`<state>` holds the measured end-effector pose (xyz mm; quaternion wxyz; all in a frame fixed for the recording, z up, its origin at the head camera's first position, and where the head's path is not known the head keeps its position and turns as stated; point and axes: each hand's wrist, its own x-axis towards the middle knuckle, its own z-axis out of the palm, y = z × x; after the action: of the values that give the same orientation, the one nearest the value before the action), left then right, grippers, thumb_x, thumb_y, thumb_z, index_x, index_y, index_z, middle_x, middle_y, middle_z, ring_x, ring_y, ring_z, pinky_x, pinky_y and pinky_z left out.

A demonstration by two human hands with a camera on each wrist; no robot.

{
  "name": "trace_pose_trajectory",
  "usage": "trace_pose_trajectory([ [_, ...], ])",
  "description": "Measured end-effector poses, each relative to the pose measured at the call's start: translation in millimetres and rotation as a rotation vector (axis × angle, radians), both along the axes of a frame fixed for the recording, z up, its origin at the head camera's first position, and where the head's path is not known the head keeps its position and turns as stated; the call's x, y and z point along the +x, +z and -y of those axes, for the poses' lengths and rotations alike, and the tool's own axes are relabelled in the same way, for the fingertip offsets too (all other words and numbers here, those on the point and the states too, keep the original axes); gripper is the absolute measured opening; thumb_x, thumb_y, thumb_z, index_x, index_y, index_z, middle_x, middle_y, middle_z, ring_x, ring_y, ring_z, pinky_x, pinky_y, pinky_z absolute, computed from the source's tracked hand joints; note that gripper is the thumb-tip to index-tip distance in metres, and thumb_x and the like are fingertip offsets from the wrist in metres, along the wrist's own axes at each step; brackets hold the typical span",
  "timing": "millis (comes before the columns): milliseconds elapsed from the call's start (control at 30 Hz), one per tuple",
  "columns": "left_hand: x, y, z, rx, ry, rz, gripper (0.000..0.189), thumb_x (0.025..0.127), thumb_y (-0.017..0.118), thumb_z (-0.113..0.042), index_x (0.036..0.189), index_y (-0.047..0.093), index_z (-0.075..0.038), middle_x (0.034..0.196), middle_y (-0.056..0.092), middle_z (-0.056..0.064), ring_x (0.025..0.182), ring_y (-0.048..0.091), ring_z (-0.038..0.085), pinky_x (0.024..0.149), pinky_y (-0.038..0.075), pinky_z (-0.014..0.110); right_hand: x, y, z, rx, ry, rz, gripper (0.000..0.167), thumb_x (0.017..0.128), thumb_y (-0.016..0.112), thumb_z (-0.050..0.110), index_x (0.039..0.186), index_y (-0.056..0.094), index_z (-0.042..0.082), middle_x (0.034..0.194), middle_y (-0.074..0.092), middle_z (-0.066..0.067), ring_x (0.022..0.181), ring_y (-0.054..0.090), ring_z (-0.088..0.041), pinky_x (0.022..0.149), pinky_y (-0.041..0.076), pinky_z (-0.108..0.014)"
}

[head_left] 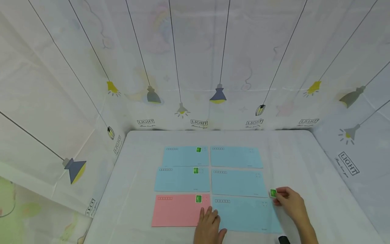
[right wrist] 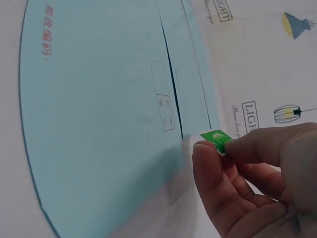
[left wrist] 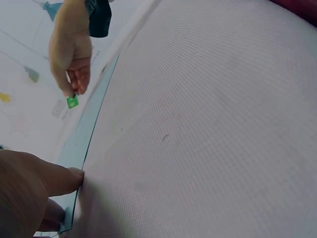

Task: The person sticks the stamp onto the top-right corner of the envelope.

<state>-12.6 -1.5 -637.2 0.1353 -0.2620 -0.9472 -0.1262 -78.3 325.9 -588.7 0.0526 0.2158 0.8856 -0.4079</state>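
My right hand (head_left: 291, 205) pinches a small green postage stamp (head_left: 273, 193) between thumb and fingertips, just off the right edge of the front blue envelope (head_left: 243, 217). In the right wrist view the stamp (right wrist: 218, 140) is held above the table, near the envelope's printed stamp box (right wrist: 165, 113). My left hand (head_left: 208, 226) rests at the seam between that envelope and the pink envelope (head_left: 175, 213), fingers extended. Its thumb (left wrist: 67, 179) touches the blue envelope's near edge in the left wrist view. A green stamp (head_left: 198, 199) sits at the pink envelope's upper right.
Two blue envelopes, at the middle left (head_left: 176, 181) and back left (head_left: 182, 157), bear green stamps. The middle right (head_left: 237, 184) and back right (head_left: 234, 158) blue ones show only printed marks. A white cloth (head_left: 131, 189) covers the table; a lamp-patterned curtain (head_left: 195, 61) rises behind.
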Motion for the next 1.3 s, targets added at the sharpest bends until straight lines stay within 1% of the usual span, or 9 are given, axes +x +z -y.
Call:
trace_pose_trajectory([
  [133, -0.7, 0.6, 0.2, -0.001, 0.003, -0.006, 0.043, 0.079, 0.081, -0.047, 0.101, 0.076, -0.011, 0.116, 0.068, 0.0, 0.123, 0.063, 0.024, 0.104, 0.05, 0.051, 1.1, -5.2, 5.9, -0.003, 0.04, 0.03, 0.029, 0.096, 0.06, 0.012, 0.116, 0.06, -0.009, 0.087, 0.07, -0.012, 0.068, 0.069, -0.015, 0.061, 0.058, -0.027],
  [233, -1.0, -0.1, 0.3, -0.01, 0.004, 0.001, 0.043, 0.079, 0.081, -0.048, 0.101, 0.076, -0.011, 0.116, 0.069, 0.0, 0.123, 0.063, 0.023, 0.104, 0.05, 0.05, 2.8, -7.7, 12.4, -0.048, 0.078, 0.051, 0.029, 0.095, 0.062, 0.013, 0.114, 0.062, -0.009, 0.082, 0.07, -0.009, 0.066, 0.069, -0.016, 0.06, 0.058, -0.028],
  [333, -0.6, -1.6, 0.7, -0.016, 0.004, -0.008, 0.043, 0.079, 0.081, -0.05, 0.1, 0.076, -0.012, 0.115, 0.069, -0.001, 0.122, 0.064, 0.022, 0.103, 0.052, 0.05, 4.4, -9.8, 18.7, -0.086, 0.111, 0.063, 0.028, 0.094, 0.063, 0.013, 0.111, 0.063, -0.008, 0.079, 0.07, -0.006, 0.065, 0.069, -0.017, 0.059, 0.058, -0.029],
  [433, 0.3, -2.0, 1.1, -0.011, 0.005, -0.013, 0.043, 0.079, 0.081, -0.05, 0.099, 0.076, -0.012, 0.114, 0.069, -0.002, 0.122, 0.064, 0.022, 0.102, 0.052, 0.05, 6.2, -12.3, 24.0, -0.103, 0.132, 0.074, 0.025, 0.093, 0.064, 0.012, 0.109, 0.064, -0.008, 0.076, 0.07, -0.006, 0.064, 0.069, -0.018, 0.058, 0.058, -0.029],
  [667, 0.0, -1.6, 0.4, -0.002, 0.008, -0.002, 0.042, 0.08, 0.08, -0.049, 0.099, 0.075, -0.012, 0.115, 0.069, -0.001, 0.122, 0.064, 0.023, 0.102, 0.052, 0.05, 8.9, -14.0, 32.5, -0.065, 0.132, 0.09, 0.022, 0.092, 0.066, 0.011, 0.104, 0.066, -0.006, 0.073, 0.069, -0.004, 0.06, 0.067, -0.016, 0.055, 0.056, -0.029],
  [933, 0.1, -0.1, 0.4, -0.005, 0.017, 0.0, 0.042, 0.079, 0.08, -0.049, 0.099, 0.076, -0.012, 0.115, 0.069, -0.002, 0.122, 0.064, 0.022, 0.103, 0.051, 0.05, 10.3, -12.4, 40.3, 0.0, 0.132, 0.11, 0.024, 0.089, 0.063, 0.011, 0.107, 0.063, -0.004, 0.079, 0.067, -0.005, 0.061, 0.065, -0.014, 0.055, 0.055, -0.027],
  [1167, 0.0, 2.1, 0.1, -0.016, 0.021, 0.013, 0.043, 0.08, 0.08, -0.05, 0.1, 0.076, -0.012, 0.116, 0.069, -0.002, 0.122, 0.064, 0.021, 0.104, 0.051, 0.049, 10.3, -11.6, 43.9, 0.039, 0.158, 0.089, 0.022, 0.088, 0.06, 0.006, 0.106, 0.06, -0.006, 0.079, 0.063, -0.007, 0.061, 0.062, -0.015, 0.053, 0.054, -0.026],
  [1300, -0.2, 4.1, -0.2, -0.008, 0.018, 0.024, 0.044, 0.08, 0.081, -0.049, 0.1, 0.076, -0.011, 0.116, 0.069, -0.001, 0.122, 0.065, 0.022, 0.103, 0.052, 0.05, 10.5, -11.9, 44.8, 0.054, 0.161, 0.097, 0.021, 0.088, 0.06, 0.006, 0.106, 0.06, -0.005, 0.079, 0.063, -0.008, 0.062, 0.061, -0.014, 0.053, 0.055, -0.025],
])
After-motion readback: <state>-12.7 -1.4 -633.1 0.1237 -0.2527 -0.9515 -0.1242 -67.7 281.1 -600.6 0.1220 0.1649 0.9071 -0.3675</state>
